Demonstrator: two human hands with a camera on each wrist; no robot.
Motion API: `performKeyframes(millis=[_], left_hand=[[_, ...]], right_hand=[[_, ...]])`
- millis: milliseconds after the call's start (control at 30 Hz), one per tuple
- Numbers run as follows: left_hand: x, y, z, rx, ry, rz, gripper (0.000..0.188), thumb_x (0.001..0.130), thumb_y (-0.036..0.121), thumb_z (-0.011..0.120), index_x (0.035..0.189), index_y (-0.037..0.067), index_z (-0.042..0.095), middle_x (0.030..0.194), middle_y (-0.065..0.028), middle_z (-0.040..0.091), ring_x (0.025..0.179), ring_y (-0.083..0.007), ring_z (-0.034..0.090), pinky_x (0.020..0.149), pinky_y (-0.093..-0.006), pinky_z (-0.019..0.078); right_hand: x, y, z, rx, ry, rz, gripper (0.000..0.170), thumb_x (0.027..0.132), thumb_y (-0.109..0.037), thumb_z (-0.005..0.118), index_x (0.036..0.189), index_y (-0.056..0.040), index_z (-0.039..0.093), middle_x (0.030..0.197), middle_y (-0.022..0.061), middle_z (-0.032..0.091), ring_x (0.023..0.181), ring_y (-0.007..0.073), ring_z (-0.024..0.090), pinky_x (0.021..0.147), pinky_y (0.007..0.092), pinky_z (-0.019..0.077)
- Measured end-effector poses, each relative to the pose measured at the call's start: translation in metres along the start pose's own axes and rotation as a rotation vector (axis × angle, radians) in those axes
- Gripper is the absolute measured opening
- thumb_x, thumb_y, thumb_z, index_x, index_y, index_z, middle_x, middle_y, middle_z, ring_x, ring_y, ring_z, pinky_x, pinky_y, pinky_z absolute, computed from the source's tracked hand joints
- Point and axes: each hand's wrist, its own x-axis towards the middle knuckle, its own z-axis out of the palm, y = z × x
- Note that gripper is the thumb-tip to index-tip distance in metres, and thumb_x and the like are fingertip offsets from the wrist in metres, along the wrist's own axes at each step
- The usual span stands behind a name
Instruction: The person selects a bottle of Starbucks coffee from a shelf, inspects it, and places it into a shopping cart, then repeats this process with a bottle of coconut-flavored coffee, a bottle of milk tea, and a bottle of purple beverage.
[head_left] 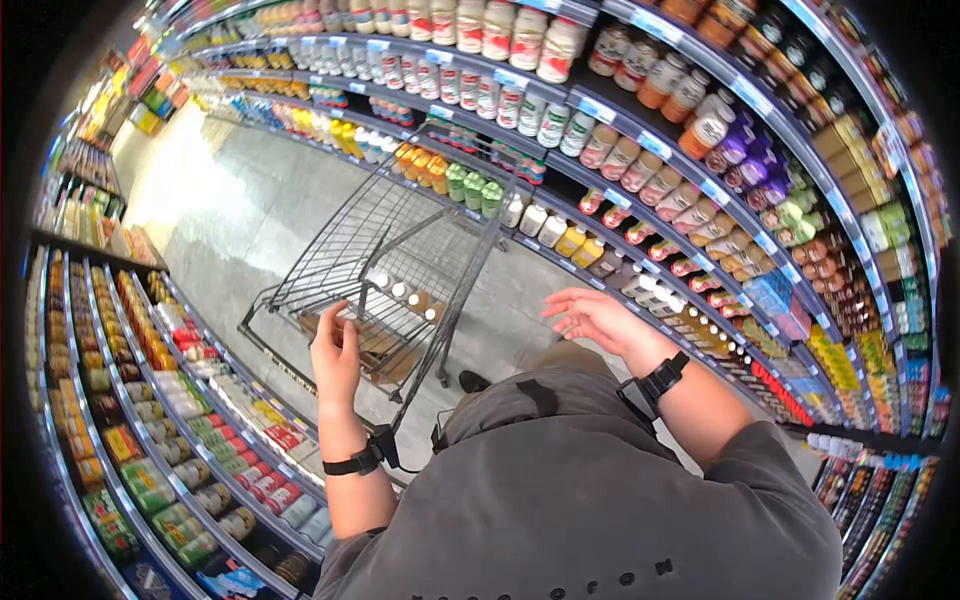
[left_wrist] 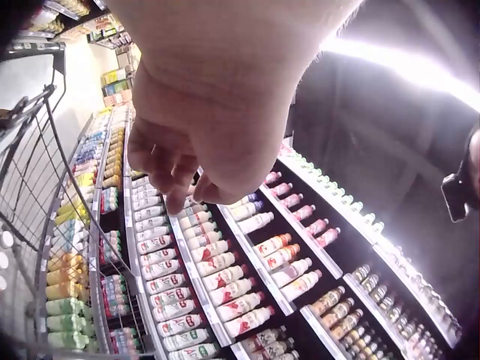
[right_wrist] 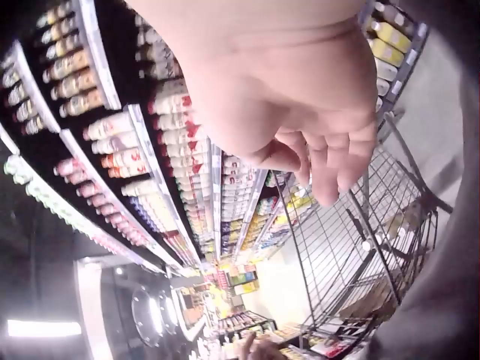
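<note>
Both hands are bare and hold nothing. My left hand (head_left: pixel 335 355) is raised over the near left side of a wire shopping cart (head_left: pixel 467 275), its fingers loosely bent. Out to the right of the cart hangs my right hand (head_left: pixel 595 322), palm partly turned inward and fingers relaxed. Inside the cart stand several bottles with white caps (head_left: pixel 420 300) beside a piece of brown cardboard (head_left: pixel 385 355). In the left wrist view the left hand (left_wrist: pixel 210 135) overlaps shelves of bottles. The right wrist view has the right hand (right_wrist: pixel 315 135) in front of the cart's wires (right_wrist: pixel 360 232).
A long shelf of bottled drinks (head_left: pixel 545 125) curves along the front and right. Another shelf with cans and packs (head_left: pixel 200 450) lines the left side. Grey tiled floor (head_left: pixel 235 210) runs between them. A dark shoe (head_left: pixel 473 381) shows beside the cart.
</note>
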Motion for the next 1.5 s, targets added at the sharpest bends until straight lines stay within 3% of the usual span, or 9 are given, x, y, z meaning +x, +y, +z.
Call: performKeyframes(millis=[100, 233, 400, 700, 767, 1000, 1333, 1433, 1500], left_hand=[[0.013, 0.015, 0.03, 0.003, -0.047, 0.061, 0.03, 0.102, 0.006, 0.058, 0.131, 0.005, 0.062, 0.087, -0.0016, 0.062, 0.075, -0.0085, 0.056, 0.067, -0.0246, 0.0467], [0.027, 0.053, 0.093, 0.055, -0.139, 0.133, 0.03, 0.102, 0.006, 0.058, 0.132, 0.006, 0.062, 0.087, -0.0013, 0.062, 0.074, -0.0083, 0.056, 0.066, -0.0244, 0.0459], [0.038, 0.117, 0.197, 0.091, -0.332, 0.232, 0.034, 0.097, 0.004, 0.06, 0.132, 0.006, 0.062, 0.087, -0.0039, 0.063, 0.06, -0.0087, 0.051, 0.057, -0.0274, 0.0421], [0.04, 0.219, 0.349, 0.148, -0.501, 0.4, 0.032, 0.1, 0.004, 0.058, 0.132, 0.004, 0.061, 0.085, -0.0017, 0.061, 0.063, -0.0048, 0.046, 0.057, -0.0237, 0.0378], [0.041, 0.232, 0.372, 0.159, -0.516, 0.428, 0.034, 0.098, 0.006, 0.061, 0.132, 0.005, 0.062, 0.088, -0.0092, 0.067, 0.055, -0.0131, 0.051, 0.055, -0.031, 0.0434], [0.046, 0.268, 0.417, 0.169, -0.561, 0.412, 0.035, 0.096, 0.005, 0.062, 0.132, 0.006, 0.062, 0.088, -0.009, 0.066, 0.058, -0.014, 0.054, 0.058, -0.0318, 0.046], [0.121, 0.309, 0.46, 0.071, -0.626, 0.464, 0.039, 0.094, 0.003, 0.063, 0.133, 0.006, 0.061, 0.088, -0.0078, 0.065, 0.061, -0.0138, 0.054, 0.06, -0.0305, 0.0465], [0.152, 0.326, 0.484, 0.034, -0.666, 0.483, 0.039, 0.095, 0.004, 0.064, 0.133, 0.005, 0.06, 0.089, -0.0076, 0.064, 0.064, -0.0142, 0.054, 0.061, -0.0302, 0.0471], [0.169, 0.343, 0.498, 0.025, -0.7, 0.596, 0.039, 0.098, 0.0, 0.061, 0.137, 0.003, 0.058, 0.09, -0.0025, 0.059, 0.061, -0.006, 0.045, 0.057, -0.0247, 0.0393]], right_hand=[[-0.016, 0.003, -0.035, 0.164, -0.012, -0.026, 0.037, 0.099, -0.009, 0.049, 0.134, -0.0051, 0.06, 0.126, 0.0096, 0.069, 0.1, 0.0162, 0.067, 0.084, 0.0306, 0.0543], [-0.053, 0.004, -0.088, 0.15, 0.068, -0.088, 0.036, 0.099, -0.009, 0.05, 0.133, -0.0055, 0.061, 0.126, 0.0099, 0.069, 0.099, 0.0162, 0.067, 0.084, 0.0303, 0.0545], [-0.109, 0.015, -0.169, 0.244, 0.201, -0.183, 0.036, 0.098, -0.011, 0.054, 0.134, -0.0061, 0.062, 0.126, 0.01, 0.069, 0.098, 0.0152, 0.067, 0.082, 0.0296, 0.0537], [-0.193, 0.038, -0.291, 0.352, 0.328, -0.308, 0.038, 0.099, -0.011, 0.054, 0.136, -0.0048, 0.06, 0.127, 0.0109, 0.068, 0.097, 0.017, 0.067, 0.082, 0.0307, 0.0535], [-0.202, 0.039, -0.308, 0.364, 0.346, -0.319, 0.038, 0.099, -0.011, 0.054, 0.136, -0.0048, 0.059, 0.127, 0.0111, 0.068, 0.097, 0.0173, 0.067, 0.083, 0.0309, 0.0535], [-0.199, 0.015, -0.332, 0.295, 0.34, -0.269, 0.039, 0.099, -0.011, 0.052, 0.137, -0.0046, 0.059, 0.128, 0.0104, 0.068, 0.099, 0.0172, 0.067, 0.084, 0.031, 0.0531], [-0.132, -0.11, -0.323, -0.006, 0.223, -0.39, 0.04, 0.1, -0.013, 0.054, 0.139, -0.0051, 0.059, 0.142, 0.0093, 0.062, 0.104, 0.0151, 0.066, 0.086, 0.0297, 0.0528], [-0.109, -0.148, -0.319, -0.117, 0.167, -0.504, 0.045, 0.099, -0.009, 0.051, 0.144, -0.01, 0.057, 0.154, 0.0051, 0.052, 0.11, 0.0154, 0.065, 0.089, 0.0301, 0.052], [-0.097, -0.172, -0.316, -0.126, 0.133, -0.593, 0.05, 0.096, -0.001, 0.053, 0.145, -0.0093, 0.055, 0.167, 0.0077, 0.034, 0.116, 0.0153, 0.064, 0.088, 0.0295, 0.0528]])
